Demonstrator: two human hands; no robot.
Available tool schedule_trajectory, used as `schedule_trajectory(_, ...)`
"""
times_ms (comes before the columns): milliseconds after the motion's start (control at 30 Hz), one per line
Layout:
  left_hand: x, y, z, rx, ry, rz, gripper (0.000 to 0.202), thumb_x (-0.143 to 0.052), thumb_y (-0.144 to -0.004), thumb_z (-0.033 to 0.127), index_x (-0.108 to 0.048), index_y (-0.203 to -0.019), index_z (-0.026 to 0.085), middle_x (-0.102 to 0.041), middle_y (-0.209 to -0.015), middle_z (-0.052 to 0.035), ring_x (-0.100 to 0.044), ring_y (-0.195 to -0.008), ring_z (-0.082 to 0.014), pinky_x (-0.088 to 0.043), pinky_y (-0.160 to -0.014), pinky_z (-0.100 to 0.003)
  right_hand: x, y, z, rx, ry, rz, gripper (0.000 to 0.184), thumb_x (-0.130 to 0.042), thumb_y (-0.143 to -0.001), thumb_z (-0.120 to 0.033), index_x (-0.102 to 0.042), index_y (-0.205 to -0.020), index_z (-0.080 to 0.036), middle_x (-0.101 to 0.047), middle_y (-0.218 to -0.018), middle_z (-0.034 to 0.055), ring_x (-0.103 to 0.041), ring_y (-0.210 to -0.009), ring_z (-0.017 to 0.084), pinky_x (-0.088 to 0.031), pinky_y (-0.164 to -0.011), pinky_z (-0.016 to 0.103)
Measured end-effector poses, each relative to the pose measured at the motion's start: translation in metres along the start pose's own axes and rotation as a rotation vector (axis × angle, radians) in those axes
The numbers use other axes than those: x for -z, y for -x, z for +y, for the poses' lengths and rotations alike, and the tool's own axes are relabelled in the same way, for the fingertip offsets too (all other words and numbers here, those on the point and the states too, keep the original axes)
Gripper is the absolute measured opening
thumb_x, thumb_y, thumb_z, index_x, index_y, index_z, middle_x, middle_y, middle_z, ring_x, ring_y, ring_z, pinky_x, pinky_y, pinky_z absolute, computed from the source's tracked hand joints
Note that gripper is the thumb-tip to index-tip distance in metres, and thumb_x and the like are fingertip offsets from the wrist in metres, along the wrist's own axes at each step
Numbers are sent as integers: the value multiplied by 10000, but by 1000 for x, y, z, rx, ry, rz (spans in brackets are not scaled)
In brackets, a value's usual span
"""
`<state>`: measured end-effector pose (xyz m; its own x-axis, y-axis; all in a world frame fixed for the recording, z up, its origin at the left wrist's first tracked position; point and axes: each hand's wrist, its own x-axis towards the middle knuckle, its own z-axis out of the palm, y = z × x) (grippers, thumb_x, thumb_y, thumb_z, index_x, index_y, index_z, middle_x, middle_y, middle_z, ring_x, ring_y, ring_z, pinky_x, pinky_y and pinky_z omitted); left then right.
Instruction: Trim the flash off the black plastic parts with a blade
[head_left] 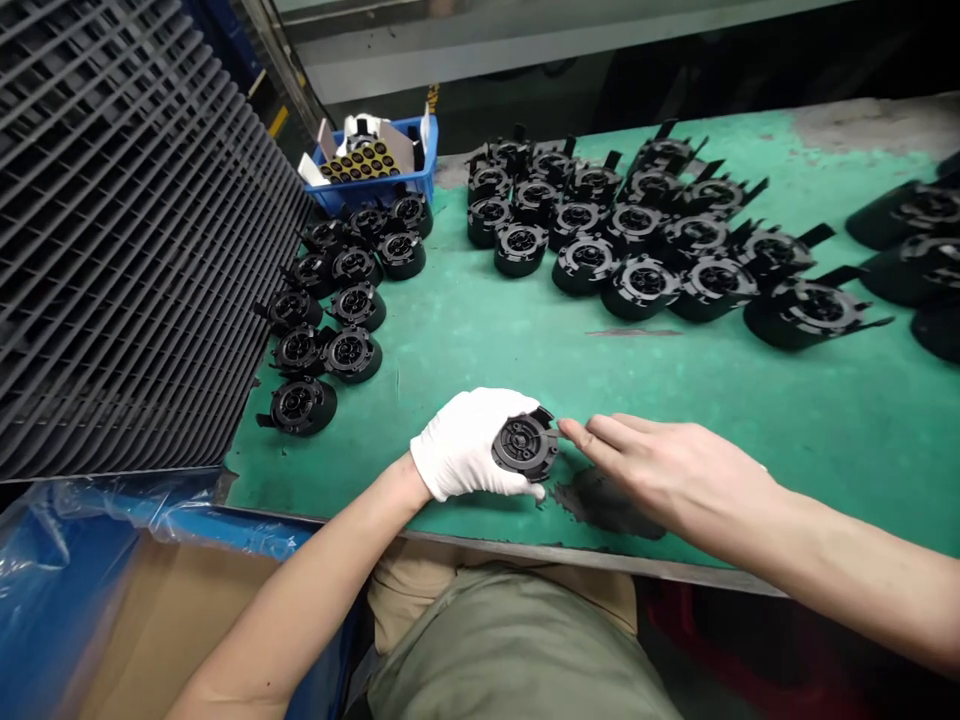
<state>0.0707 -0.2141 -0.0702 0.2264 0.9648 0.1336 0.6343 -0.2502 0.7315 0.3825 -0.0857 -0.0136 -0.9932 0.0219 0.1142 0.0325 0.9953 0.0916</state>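
A white glove covers my left hand point(476, 440), which is wrapped around a black round plastic housing point(523, 446). The housing's ribbed circular face is turned up toward me, just above the table's near edge. My bare right hand point(660, 465) comes in from the right with its fingers bent and drawn together. Its fingertips are at the small tab on the housing's right side and seem to touch it. Whether they pinch something small there is hidden.
More black housings point(645, 287) stand in rows across the green table point(465, 330), with another cluster point(350, 352) at left. Behind that cluster is a blue bin point(429, 165) with round-labelled sheets. Stacked grey grid trays point(135, 240) rise at left, above a plastic-lined blue crate point(45, 590).
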Motion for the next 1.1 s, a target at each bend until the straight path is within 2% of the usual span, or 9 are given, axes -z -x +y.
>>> schedule_trajectory(133,-2,1,-2,-29,-1,14,1081,-1041,-836,1030,-861,-1539,228,-946,-1478,-193,-926,-1423,-461,-748,-1302,-590,0,0,0,11,-1,-18,683,-587,-1017,66,-646,-1681,-80,-763,-1045,48,-737,-829,206,-562,-684,333)
schedule_trajectory(367,2,-1,2,-7,-26,-3,1014,-1126,-817,917,-863,-1531,247,-951,-1474,-180,-933,-1415,-456,-754,-1297,-585,0,-7,13,135,63,47,703,-593,-949,101,-698,-1631,-31,-742,-984,38,-689,-805,222,-524,-657,362)
schedule_trajectory(467,4,-3,1,9,-11,-2,1020,-1122,-800,944,-870,-1513,260,-957,-1460,-175,-940,-1401,-464,-765,-1275,-600,-3,-10,19,148,23,42,686,-618,-972,90,-728,-1630,-73,-738,-960,26,-691,-805,222,-497,-655,356)
schedule_trajectory(600,-5,2,6,61,-19,58,1118,-1125,-755,984,-856,-1561,258,-946,-1516,-187,-923,-1452,-487,-745,-1341,-657,-6,-12,31,28,-154,106,483,-588,-1158,-9,-784,-1550,-212,-739,-943,3,-721,-793,189,-427,-627,328)
schedule_trajectory(667,-17,11,16,148,-71,167,1227,-1125,-776,968,-784,-1693,228,-892,-1647,-232,-876,-1553,-513,-712,-1400,-692,-5,-7,33,-109,-223,173,403,-562,-1258,-121,-786,-1569,-246,-797,-1013,28,-767,-832,195,-486,-660,320)
schedule_trajectory(767,-34,27,37,241,-163,268,1299,-1070,-925,869,-575,-1905,175,-750,-1847,-299,-779,-1698,-541,-664,-1455,-736,-5,9,20,-283,-316,253,363,-611,-1300,-234,-770,-1626,-250,-873,-1163,75,-827,-872,211,-609,-757,341)
schedule_trajectory(900,-21,33,46,212,-181,145,1195,-1040,-1010,754,-525,-1941,208,-723,-1878,-287,-725,-1758,-547,-604,-1496,-782,-17,33,-18,-276,-286,236,356,-594,-1312,-221,-749,-1632,-221,-826,-1077,56,-783,-806,205,-578,-704,337)
schedule_trajectory(1000,2,21,34,151,-110,19,1290,-1128,-897,819,-583,-1906,227,-759,-1833,-279,-752,-1721,-554,-596,-1496,-792,-25,35,-33,-281,-248,227,406,-582,-1312,-234,-717,-1694,-212,-808,-1091,72,-777,-855,221,-585,-732,342)
schedule_trajectory(1100,11,6,18,96,-28,-47,1398,-1173,-778,885,-625,-1875,213,-775,-1819,-282,-744,-1730,-572,-588,-1501,-782,-25,26,-31,-227,-190,224,448,-568,-1272,-144,-707,-1696,-185,-787,-1072,74,-759,-912,238,-583,-787,351)
